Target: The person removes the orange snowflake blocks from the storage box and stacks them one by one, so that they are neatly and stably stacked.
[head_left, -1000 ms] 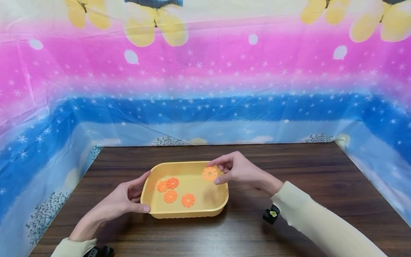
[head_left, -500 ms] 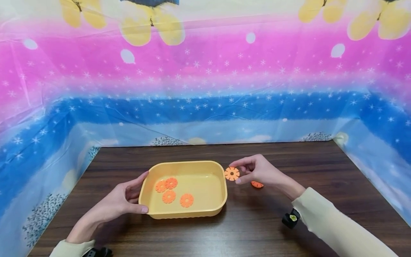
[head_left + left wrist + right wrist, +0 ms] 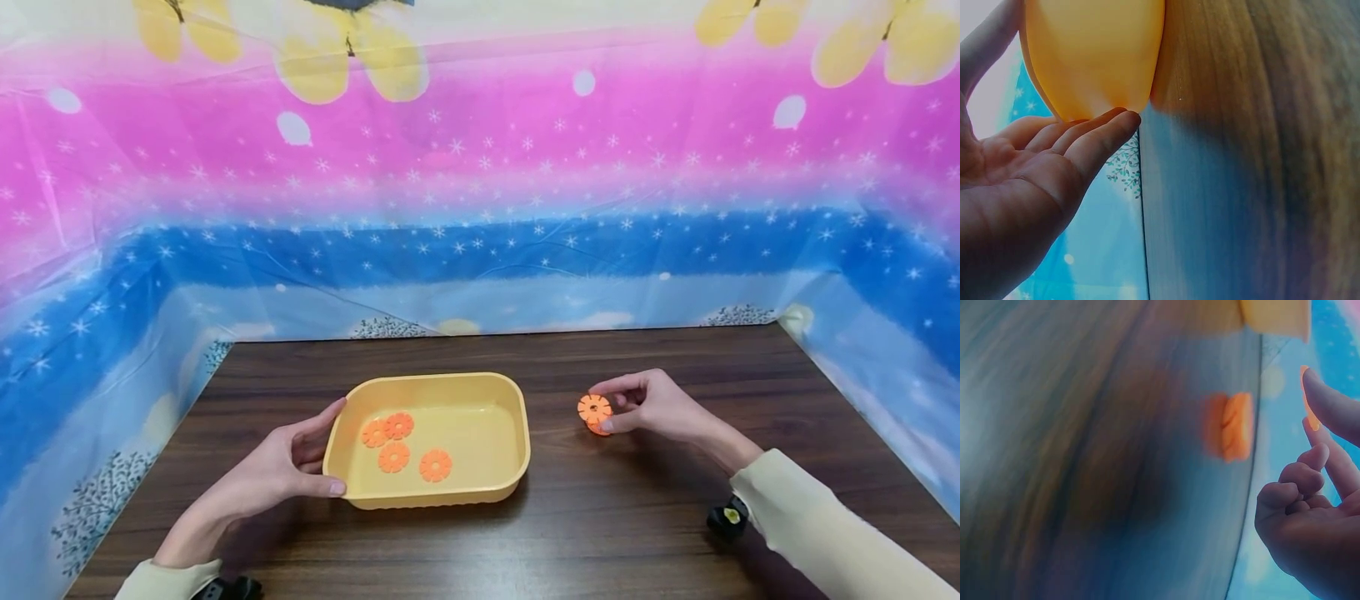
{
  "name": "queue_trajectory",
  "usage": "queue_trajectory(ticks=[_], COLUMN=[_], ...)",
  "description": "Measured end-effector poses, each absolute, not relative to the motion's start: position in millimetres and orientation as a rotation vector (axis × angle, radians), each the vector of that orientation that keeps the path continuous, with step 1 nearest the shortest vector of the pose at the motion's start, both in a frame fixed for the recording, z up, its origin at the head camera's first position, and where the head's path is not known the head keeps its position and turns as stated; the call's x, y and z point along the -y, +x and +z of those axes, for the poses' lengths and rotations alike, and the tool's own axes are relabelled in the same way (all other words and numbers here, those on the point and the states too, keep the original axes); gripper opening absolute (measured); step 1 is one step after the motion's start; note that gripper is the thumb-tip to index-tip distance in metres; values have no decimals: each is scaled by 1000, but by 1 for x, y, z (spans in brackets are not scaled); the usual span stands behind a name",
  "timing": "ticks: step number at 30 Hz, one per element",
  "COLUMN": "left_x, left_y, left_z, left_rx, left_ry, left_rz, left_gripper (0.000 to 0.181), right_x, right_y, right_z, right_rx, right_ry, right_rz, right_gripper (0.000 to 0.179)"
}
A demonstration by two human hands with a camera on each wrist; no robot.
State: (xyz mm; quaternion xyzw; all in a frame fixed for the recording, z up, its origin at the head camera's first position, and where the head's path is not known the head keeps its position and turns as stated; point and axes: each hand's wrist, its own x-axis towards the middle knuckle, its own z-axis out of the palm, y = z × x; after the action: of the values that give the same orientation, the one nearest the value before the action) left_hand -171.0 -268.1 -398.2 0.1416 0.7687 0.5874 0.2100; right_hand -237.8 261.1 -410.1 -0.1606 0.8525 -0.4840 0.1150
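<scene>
My left hand (image 3: 273, 471) holds the left end of a yellow plastic tray (image 3: 495, 492), thumb at the near corner and fingers at the far one. In the left wrist view those fingers lie along the tray's outer wall (image 3: 1094, 56). Several orange notched, flower-shaped discs (image 3: 435, 465) lie in the tray's left and middle part. To the right of the tray, my right hand (image 3: 660, 408) pinches another orange flower disc (image 3: 593, 407) upright between thumb and index finger. Below it on the table is a small orange stack (image 3: 1236, 428), blurred and partly hidden in the head view.
The dark wood-grain table (image 3: 585, 533) runs back to a snowflake-patterned cloth (image 3: 480, 250) that rises behind it and at both sides. A black wrist camera (image 3: 727, 518) sits under the right sleeve.
My right hand has carried the pinched disc out from over the tray, rightward, to above the orange stack on the table. The left hand stays on the tray.
</scene>
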Motion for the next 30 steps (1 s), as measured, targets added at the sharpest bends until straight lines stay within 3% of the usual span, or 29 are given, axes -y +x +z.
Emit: queue_trajectory(ticks=[30], left_x=[269], left_y=[-171], left_z=[-398], left_rx=[-2173], left_ry=[399], left_rz=[1614], left_gripper=[111], right_x=[-275], right_y=[-244], right_z=[-426], right_rx=[-2633], right_ry=[-515], right_rz=[-1174], right_gripper=[46])
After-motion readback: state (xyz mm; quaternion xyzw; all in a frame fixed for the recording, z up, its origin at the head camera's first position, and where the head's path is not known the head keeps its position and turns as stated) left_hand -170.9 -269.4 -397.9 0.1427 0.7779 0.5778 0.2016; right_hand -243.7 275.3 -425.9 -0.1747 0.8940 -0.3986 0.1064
